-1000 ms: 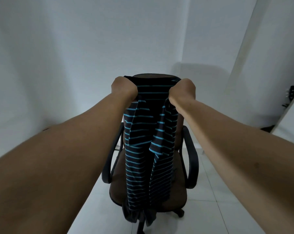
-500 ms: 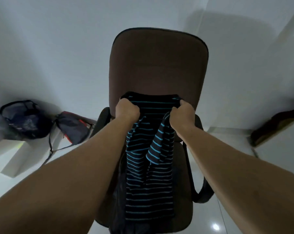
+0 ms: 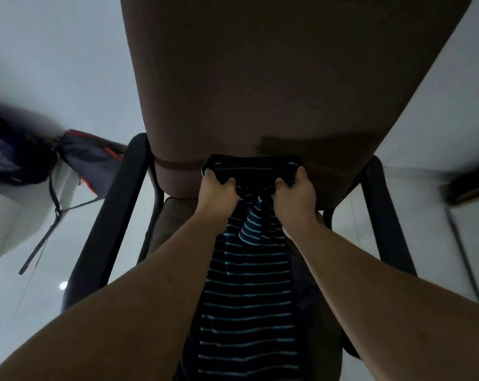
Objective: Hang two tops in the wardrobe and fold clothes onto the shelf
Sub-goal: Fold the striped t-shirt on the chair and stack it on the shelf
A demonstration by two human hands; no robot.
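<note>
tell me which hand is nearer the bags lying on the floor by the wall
Left. The left hand grips the striped top on the side toward the bags; the right hand grips the top's other side, farther from them.

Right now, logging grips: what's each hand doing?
Left hand: gripping the striped top at its upper edge.
Right hand: gripping the same top, same edge.

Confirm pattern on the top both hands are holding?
Dark, near-black striped top with thin light-blue horizontal stripes; seen in the head view, the only one.
</note>
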